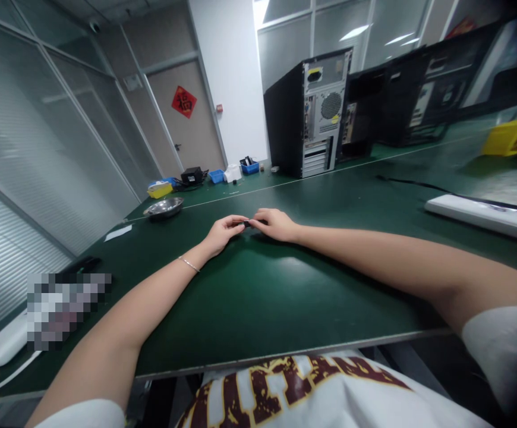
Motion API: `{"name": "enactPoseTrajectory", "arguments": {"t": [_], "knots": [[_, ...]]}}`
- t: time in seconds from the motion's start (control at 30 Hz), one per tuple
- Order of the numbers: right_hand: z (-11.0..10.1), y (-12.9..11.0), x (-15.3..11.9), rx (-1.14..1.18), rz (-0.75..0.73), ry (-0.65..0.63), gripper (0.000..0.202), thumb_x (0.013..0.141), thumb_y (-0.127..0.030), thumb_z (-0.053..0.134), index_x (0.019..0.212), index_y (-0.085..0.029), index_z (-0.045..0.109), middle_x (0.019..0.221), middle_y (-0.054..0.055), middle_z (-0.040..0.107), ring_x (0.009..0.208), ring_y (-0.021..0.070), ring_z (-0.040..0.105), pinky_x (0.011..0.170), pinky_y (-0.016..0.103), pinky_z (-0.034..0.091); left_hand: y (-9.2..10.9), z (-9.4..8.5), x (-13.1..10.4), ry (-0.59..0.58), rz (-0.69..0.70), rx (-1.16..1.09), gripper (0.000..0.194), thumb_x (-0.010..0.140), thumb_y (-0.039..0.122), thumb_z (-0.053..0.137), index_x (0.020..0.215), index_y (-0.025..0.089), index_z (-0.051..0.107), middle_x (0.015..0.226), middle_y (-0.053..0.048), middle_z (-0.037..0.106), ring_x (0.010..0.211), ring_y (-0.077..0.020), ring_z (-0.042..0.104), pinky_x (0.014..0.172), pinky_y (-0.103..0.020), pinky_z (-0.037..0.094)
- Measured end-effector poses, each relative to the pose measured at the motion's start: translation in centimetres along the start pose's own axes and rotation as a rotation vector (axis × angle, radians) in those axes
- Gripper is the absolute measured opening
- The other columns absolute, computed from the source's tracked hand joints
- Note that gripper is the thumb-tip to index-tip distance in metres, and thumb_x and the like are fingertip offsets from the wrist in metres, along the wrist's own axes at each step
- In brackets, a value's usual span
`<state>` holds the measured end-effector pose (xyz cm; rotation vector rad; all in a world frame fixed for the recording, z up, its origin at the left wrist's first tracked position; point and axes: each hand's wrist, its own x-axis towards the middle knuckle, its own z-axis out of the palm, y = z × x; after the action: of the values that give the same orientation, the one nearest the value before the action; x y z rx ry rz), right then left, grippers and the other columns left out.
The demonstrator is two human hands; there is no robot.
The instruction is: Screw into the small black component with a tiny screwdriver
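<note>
Both hands meet near the middle of the green tabletop point(258, 297). A small black piece point(246, 224) shows between their fingertips, too small and covered to name its kind. My left hand point(225, 233), with a thin bracelet point(189, 263) at its wrist, pinches the piece from the left. My right hand point(276, 224) closes on it from the right, fingers curled and thumb forward. Both hands rest at or just above the table surface. The fingers hide most of the piece.
A metal bowl point(164, 207) stands to the left, near a white paper slip point(118, 233). Behind are blue bins point(250, 168), a yellow bin point(160, 189) and a black computer tower point(287, 119). A white power strip point(485, 217) with a black cable point(412, 183) lies at right.
</note>
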<state>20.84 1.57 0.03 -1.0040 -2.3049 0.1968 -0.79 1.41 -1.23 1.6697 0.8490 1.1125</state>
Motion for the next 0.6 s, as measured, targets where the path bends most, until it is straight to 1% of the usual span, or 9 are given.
{"name": "enactPoseTrajectory", "arguments": {"t": [0.1,0.17,0.23,0.33,0.5,0.6], "knots": [[-0.05,-0.01,0.01,0.004,0.005,0.003,0.035,0.098,-0.04,0.047,0.092,-0.019,0.074,0.097,0.006,0.069,0.085,0.0172,0.06,0.07,0.025,0.038,-0.12,-0.08,0.03,0.02,0.016,-0.01,0.036,0.067,0.024,0.082,0.099,0.015,0.069,0.103,-0.008,0.072,0.098,-0.0194,0.066,0.096,-0.039,0.048],[-0.03,0.05,0.04,0.006,0.017,0.012,0.035,0.098,-0.04,0.047,0.091,-0.019,0.074,0.096,0.006,0.068,0.084,0.017,0.059,0.07,0.025,0.038,-0.14,-0.05,0.03,0.032,0.008,-0.044,0.036,0.067,0.023,0.082,0.098,0.013,0.067,0.101,-0.008,0.072,0.096,-0.019,0.067,0.096,-0.04,0.049],[0.02,0.13,0.07,0.008,0.013,0.013,0.035,0.098,-0.039,0.047,0.091,-0.019,0.074,0.096,0.006,0.068,0.084,0.0169,0.059,0.07,0.025,0.038,-0.12,0.03,0.02,0.04,-0.027,-0.084,0.036,0.068,0.025,0.082,0.098,0.012,0.066,0.097,-0.008,0.072,0.092,-0.0182,0.068,0.094,-0.04,0.05],[0.09,0.24,0.11,0.007,0.0,0.01,0.035,0.098,-0.039,0.046,0.09,-0.018,0.074,0.095,0.007,0.068,0.083,0.0169,0.058,0.069,0.025,0.037,0.05,0.16,-0.03,0.057,-0.072,-0.111,0.035,0.067,0.025,0.082,0.095,0.012,0.064,0.091,-0.007,0.072,0.085,-0.0168,0.069,0.088,-0.037,0.052],[0.13,0.37,0.17,0.007,-0.007,0.001,0.035,0.098,-0.04,0.046,0.092,-0.019,0.074,0.095,0.006,0.068,0.084,0.0166,0.058,0.07,0.025,0.036,0.43,0.21,-0.18,0.075,-0.073,-0.095,0.036,0.064,0.018,0.082,0.09,0.014,0.057,0.09,-0.003,0.07,0.085,-0.0166,0.07,0.085,-0.033,0.051],[0.1,0.39,0.17,0.005,-0.01,-0.006,0.036,0.099,-0.04,0.046,0.091,-0.019,0.074,0.095,0.006,0.068,0.083,0.0163,0.058,0.069,0.025,0.036,0.46,0.11,-0.15,0.099,-0.082,-0.053,0.038,0.062,0.018,0.082,0.087,0.016,0.053,0.085,-0.001,0.07,0.082,-0.0159,0.07,0.082,-0.032,0.05]]}}
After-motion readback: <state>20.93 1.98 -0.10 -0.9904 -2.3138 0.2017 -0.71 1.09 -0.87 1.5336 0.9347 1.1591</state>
